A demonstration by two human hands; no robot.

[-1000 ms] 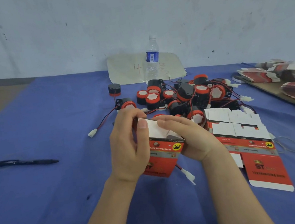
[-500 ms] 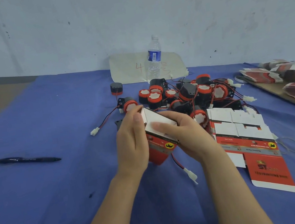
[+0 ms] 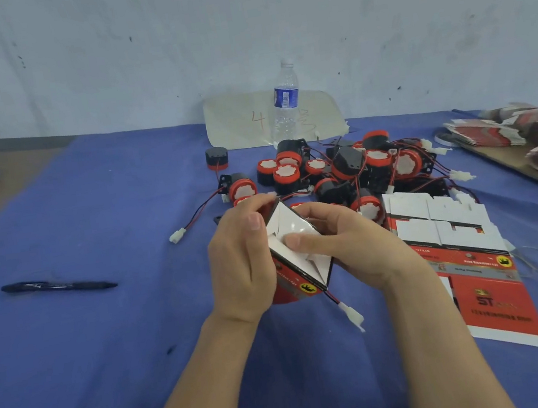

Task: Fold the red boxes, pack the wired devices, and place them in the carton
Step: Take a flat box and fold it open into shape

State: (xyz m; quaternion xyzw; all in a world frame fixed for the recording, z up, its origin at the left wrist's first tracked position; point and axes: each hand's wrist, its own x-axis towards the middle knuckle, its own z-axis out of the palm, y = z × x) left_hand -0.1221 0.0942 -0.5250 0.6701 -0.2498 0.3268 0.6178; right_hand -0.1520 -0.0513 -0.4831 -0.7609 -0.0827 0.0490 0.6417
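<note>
Holding one red box [image 3: 291, 256], left hand [image 3: 242, 266] and right hand [image 3: 352, 244] curl round it.

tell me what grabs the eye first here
Dead centre, the left hand and right hand grip a half-folded red box with a wire trailing out below. Behind them lies a heap of red-and-black wired devices, and flat box blanks lie to the right.

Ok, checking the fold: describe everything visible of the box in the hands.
The box is red printed card, white inside, with a yellow logo. It is tilted above the cloth; the left hand grips its side, the right hand grips it and presses a white flap. A white-plugged wire hangs below.
</note>
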